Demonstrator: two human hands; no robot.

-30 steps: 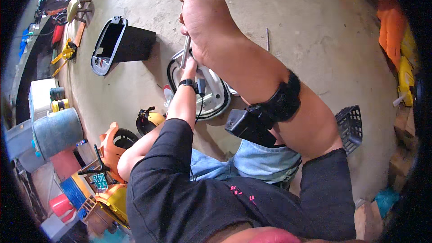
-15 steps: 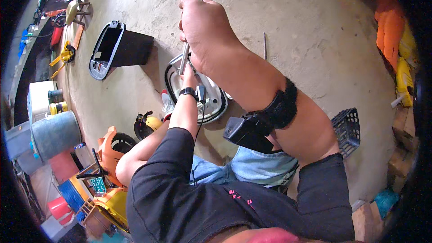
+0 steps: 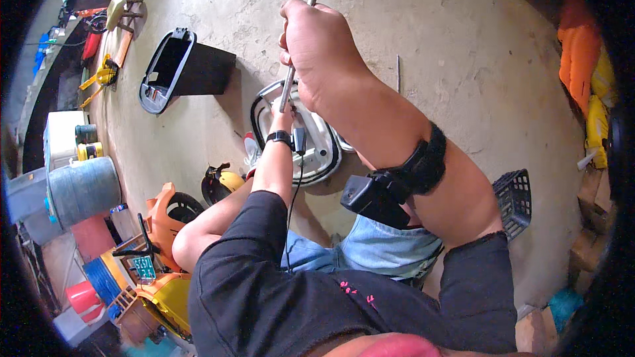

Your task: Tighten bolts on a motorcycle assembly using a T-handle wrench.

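On the concrete floor point(image 3: 463, 39) near the middle of the head view lies a rounded white and black housing point(image 3: 311, 139), and the right hand point(image 3: 317, 49) is clenched around a long metal rod point(image 3: 301, 33) standing nearly upright over it, the rod's lower end reaching down to the housing. Behind the rod, the left hand point(image 3: 283, 118) (mostly hidden, with a black band at its wrist) rests against the housing; whether it grips anything I cannot tell. Far left sits an open black casing point(image 3: 182, 69). Near left are a yellow and black part point(image 3: 221, 184) and an orange machine body point(image 3: 165, 215). Right of the person's knee stands a black mesh basket point(image 3: 516, 195).
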